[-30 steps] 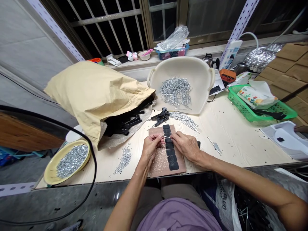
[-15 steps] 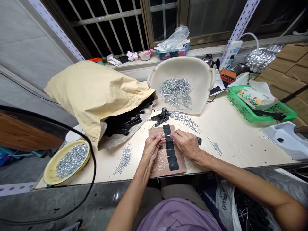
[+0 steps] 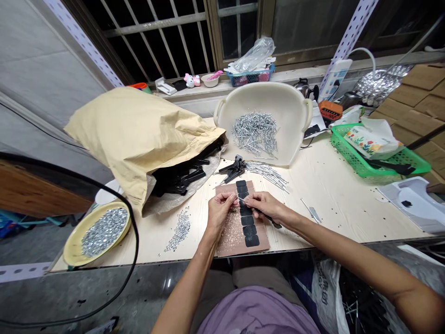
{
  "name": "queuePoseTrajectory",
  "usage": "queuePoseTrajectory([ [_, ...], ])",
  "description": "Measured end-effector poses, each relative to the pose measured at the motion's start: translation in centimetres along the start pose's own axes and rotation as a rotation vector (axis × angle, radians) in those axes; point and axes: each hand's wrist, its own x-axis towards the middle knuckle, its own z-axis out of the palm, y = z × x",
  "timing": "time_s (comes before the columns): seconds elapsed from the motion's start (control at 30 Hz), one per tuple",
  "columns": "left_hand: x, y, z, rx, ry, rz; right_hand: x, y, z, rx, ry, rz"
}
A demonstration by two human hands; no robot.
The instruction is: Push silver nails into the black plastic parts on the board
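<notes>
My left hand (image 3: 219, 211) and my right hand (image 3: 264, 207) meet over a brown board (image 3: 231, 234) at the table's front edge. Both are closed in a pinch on a thin metal pin (image 3: 241, 200) held between them. The right hand also grips a black plastic piece (image 3: 274, 222) that sticks out below the palm. A column of black pads (image 3: 247, 222) runs down the board between the hands. Loose pins (image 3: 267, 171) and black clips (image 3: 232, 169) lie just beyond the board.
A cream tray (image 3: 295, 109) holds a heap of pins. A tan sack (image 3: 139, 134) spills black parts at left. A yellow dish (image 3: 74, 250) of small metal bits sits front left, with more scattered (image 3: 179, 229) nearby. A green basket (image 3: 378, 164) stands right.
My right hand has lifted off the board and turned, now holding a black piece. Both hands stay pinched together on the pin.
</notes>
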Motion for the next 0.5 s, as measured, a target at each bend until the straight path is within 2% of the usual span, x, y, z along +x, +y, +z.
queuePoseTrajectory([
  [0.07,0.1,-0.2,0.0,-0.031,0.018,-0.013,-0.3,0.3,0.4,-0.208,0.139,-0.214],
  [0.13,0.1,-0.2,0.1,-0.069,0.034,-0.019,-0.6,0.4,0.8,-0.513,0.265,-0.408],
  [0.2,0.1,-0.1,0.3,-0.097,0.044,-0.021,-0.8,0.4,1.2,-0.805,0.363,-0.501],
  [0.27,0.0,0.1,0.5,-0.119,0.058,-0.018,-0.7,0.4,1.4,-0.952,0.421,-0.521],
  [0.3,0.0,0.1,0.5,-0.127,0.066,-0.012,-0.5,0.4,1.5,-0.946,0.434,-0.519],
  [0.37,-0.1,0.1,0.6,-0.133,0.078,0.009,-0.1,0.3,1.5,-0.751,0.392,-0.477],
  [0.4,-0.1,0.1,0.6,-0.13,0.082,0.022,0.2,0.2,1.5,-0.581,0.329,-0.41],
  [0.5,-0.2,0.0,0.4,-0.103,0.076,0.049,1.1,0.2,1.3,-0.019,0.07,-0.07],
])
